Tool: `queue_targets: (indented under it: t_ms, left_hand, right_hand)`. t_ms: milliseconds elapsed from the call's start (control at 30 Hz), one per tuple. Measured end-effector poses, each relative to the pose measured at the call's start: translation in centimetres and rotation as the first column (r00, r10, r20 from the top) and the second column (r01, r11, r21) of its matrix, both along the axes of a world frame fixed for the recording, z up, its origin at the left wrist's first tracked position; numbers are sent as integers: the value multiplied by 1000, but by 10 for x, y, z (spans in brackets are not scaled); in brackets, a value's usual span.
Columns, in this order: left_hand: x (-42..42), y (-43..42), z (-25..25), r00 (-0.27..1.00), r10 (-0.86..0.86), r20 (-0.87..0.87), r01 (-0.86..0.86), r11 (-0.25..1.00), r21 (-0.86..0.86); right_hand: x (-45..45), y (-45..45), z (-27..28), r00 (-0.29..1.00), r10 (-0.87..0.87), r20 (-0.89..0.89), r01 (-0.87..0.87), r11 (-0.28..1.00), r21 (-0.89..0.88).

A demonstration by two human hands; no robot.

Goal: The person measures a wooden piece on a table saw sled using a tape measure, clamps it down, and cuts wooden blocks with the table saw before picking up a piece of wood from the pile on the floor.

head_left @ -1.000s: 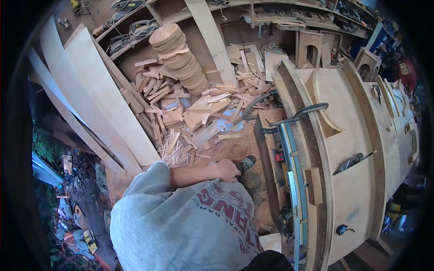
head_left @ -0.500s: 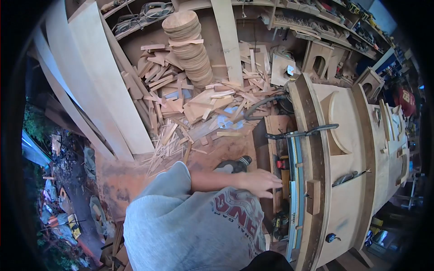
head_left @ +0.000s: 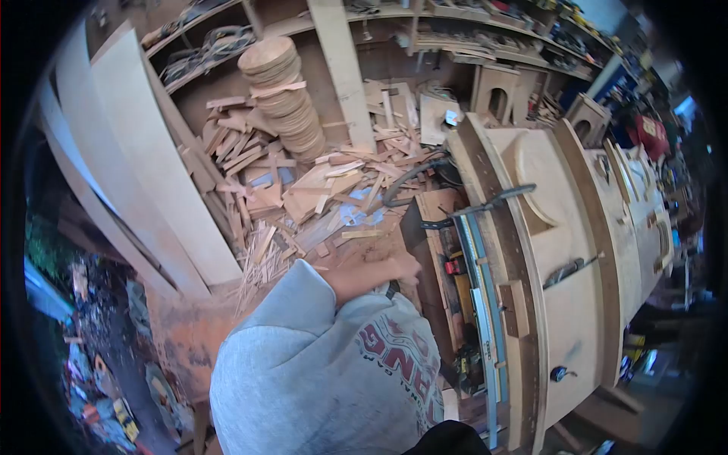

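My left hand point(head_left: 407, 269) hangs in front of my body at the end of a bent forearm. Its fingers point downward, loosely bent and slightly blurred; I see nothing in them. Nearest to it is the left side of a long wooden workpiece point(head_left: 497, 182), beside a narrow shelf point(head_left: 437, 265) with tools on it. A long blue strip point(head_left: 478, 292) runs along that side. Across the workpiece's upper part lies a dark, hose-like length point(head_left: 485, 205). On its pale panel rest a dark slim tool point(head_left: 565, 273) and a small round blue-black object point(head_left: 559, 374). My right hand is out of view.
Wood offcuts point(head_left: 311, 193) cover the floor ahead around a tall stack of round wooden discs point(head_left: 284, 102). Large pale boards point(head_left: 144, 152) lean at the left. Shelves point(head_left: 296, 26) with tools line the back. A person in a red top point(head_left: 648, 136) is at the far right.
My left hand has drawn back from beside the shelf toward the left and slightly up, its fingers now pointing down. The view has shifted, and the foot seen before is now hidden.
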State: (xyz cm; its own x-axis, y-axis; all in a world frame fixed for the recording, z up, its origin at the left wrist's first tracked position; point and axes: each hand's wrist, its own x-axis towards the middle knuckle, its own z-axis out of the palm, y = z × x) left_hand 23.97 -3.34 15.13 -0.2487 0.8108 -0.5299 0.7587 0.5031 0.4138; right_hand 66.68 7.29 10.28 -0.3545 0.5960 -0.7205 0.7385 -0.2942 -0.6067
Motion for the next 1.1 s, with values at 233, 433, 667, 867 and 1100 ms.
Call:
queue_targets:
  t_ms: [233, 433, 667, 867, 1100]
  left_hand:
    - [-21, -64, -90, 992, 72, -101, -89, 980, -177]
    - [-19, -41, -77, 992, 59, -109, -83, 970, -230]
    - [20, 64, -23, 990, -29, -135, 21, 998, -60]
    - [40, 110, -23, 989, -149, -19, 150, 976, 158]
    - [13, 79, -93, 970, -232, 70, 236, 970, -54]
  right_hand:
    - [-50, -3, 73, 980, -125, -157, 154, 970, 189]
    - [-16, -31, -6, 1000, -8, -14, 11, 972, 236]
    - [12, -60, 2, 989, 87, 121, -103, 986, 130]
    - [26, -64, 1, 973, 125, 194, -137, 989, 52]
    - [22, -52, -5, 952, 196, 234, -203, 979, 7]
